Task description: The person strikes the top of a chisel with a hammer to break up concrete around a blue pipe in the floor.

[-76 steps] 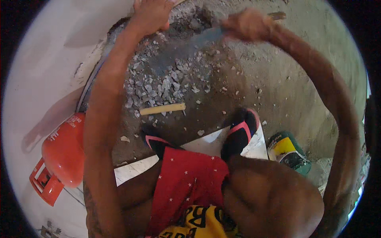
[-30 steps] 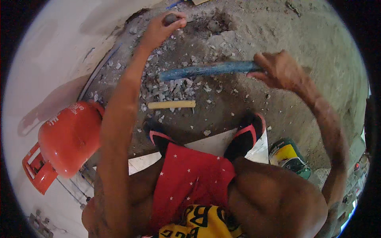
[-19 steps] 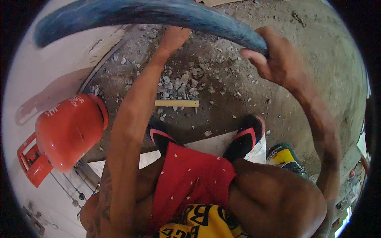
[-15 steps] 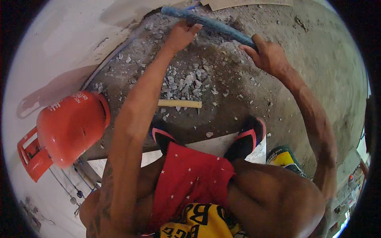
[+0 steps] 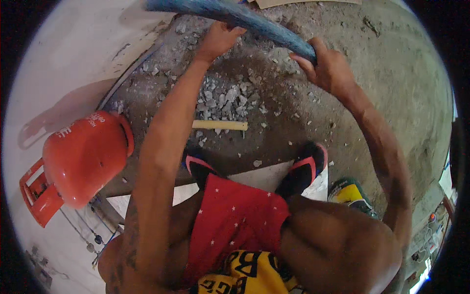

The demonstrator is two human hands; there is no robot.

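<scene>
A dusty blue pipe point(image 5: 259, 29) stretches across the far part of the view, its left end larger and near the top rim. My right hand point(image 5: 335, 71) wraps around its right end, thumb toward me. Under the pipe's middle, my left hand point(image 5: 219, 41) is curled against it, with some fingers hidden behind. Below the hands lies a heap of broken grey rubble point(image 5: 227, 100) on the dirty floor. A pale wooden handle point(image 5: 223, 125) lies at its near side; its left end is hidden by my left forearm.
A red gas cylinder point(image 5: 88, 159) lies tilted at the left by the white wall point(image 5: 73, 63). Near my right foot stands a dark green bucket point(image 5: 347, 193) with a yellow label. A pale sheet point(image 5: 264, 175) lies between my shoes. Cables and small items sit at the far right.
The pipe's left end has swung left and up, and looks larger. Both hands still hold the pipe, having shifted only slightly. The rubble and handle have stayed in place.
</scene>
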